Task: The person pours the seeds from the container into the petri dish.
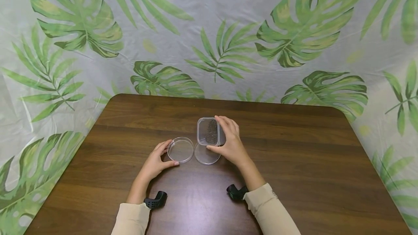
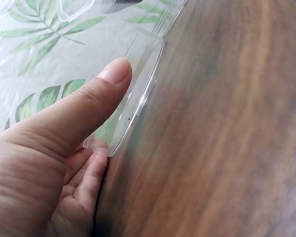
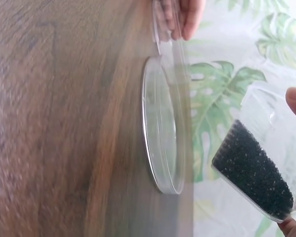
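My left hand (image 1: 155, 162) holds a clear round petri dish (image 1: 180, 151) by its rim, thumb on the near side and fingers on the far side. The dish rests on the table, and the left wrist view shows a tiny dark speck on its wall. Beside it lies a second clear round dish (image 3: 163, 128), its far part covered by the container in the head view. My right hand (image 1: 232, 144) grips a clear square plastic container (image 1: 202, 131), tilted above that second dish. Small dark grains (image 3: 254, 170) are heaped along one side inside the container.
The brown wooden table (image 1: 294, 162) carries both dishes near its middle. Behind its far edge hangs a pale sheet (image 1: 225, 6) printed with green leaves. Black devices are strapped at the left wrist (image 1: 156, 200) and right wrist (image 1: 236, 192).
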`<move>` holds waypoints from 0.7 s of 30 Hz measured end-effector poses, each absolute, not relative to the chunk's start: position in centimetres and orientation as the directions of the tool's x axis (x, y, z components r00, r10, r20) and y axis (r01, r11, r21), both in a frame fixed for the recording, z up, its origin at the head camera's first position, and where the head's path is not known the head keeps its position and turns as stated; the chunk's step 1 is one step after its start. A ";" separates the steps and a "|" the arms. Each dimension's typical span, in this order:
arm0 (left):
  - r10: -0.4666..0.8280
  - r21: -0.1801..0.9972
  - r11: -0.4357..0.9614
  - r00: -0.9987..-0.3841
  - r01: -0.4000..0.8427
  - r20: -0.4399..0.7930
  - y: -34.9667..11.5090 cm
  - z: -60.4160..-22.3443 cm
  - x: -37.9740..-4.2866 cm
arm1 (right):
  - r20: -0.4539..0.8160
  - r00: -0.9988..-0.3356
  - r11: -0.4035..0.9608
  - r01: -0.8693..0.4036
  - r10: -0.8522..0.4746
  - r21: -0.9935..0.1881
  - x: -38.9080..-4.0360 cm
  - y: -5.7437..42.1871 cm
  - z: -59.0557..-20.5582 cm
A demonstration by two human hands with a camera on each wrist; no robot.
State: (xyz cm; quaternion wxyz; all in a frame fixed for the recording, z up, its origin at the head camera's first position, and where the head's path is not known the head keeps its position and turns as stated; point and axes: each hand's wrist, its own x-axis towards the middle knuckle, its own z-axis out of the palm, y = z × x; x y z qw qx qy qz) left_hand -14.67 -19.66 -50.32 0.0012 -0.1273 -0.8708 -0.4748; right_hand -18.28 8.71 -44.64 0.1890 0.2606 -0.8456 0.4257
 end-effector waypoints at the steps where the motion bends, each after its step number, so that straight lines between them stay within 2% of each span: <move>1: 0.220 0.827 0.517 -0.968 0.223 0.124 -19.7 -50.3 -14.7 | 0.545 -0.790 0.501 -0.605 -0.282 -0.618 -18.3 8.6 -44.7; 12: 0.222 0.827 0.518 -0.968 0.220 0.119 -19.6 -50.2 -14.7 | 0.575 -0.761 0.502 -0.638 -0.301 -0.583 -18.4 7.8 -45.1; 21: 0.226 0.828 0.516 -0.967 0.221 0.117 -19.6 -50.2 -14.7 | 0.554 -0.770 0.525 -0.628 -0.316 -0.574 -18.5 7.2 -45.4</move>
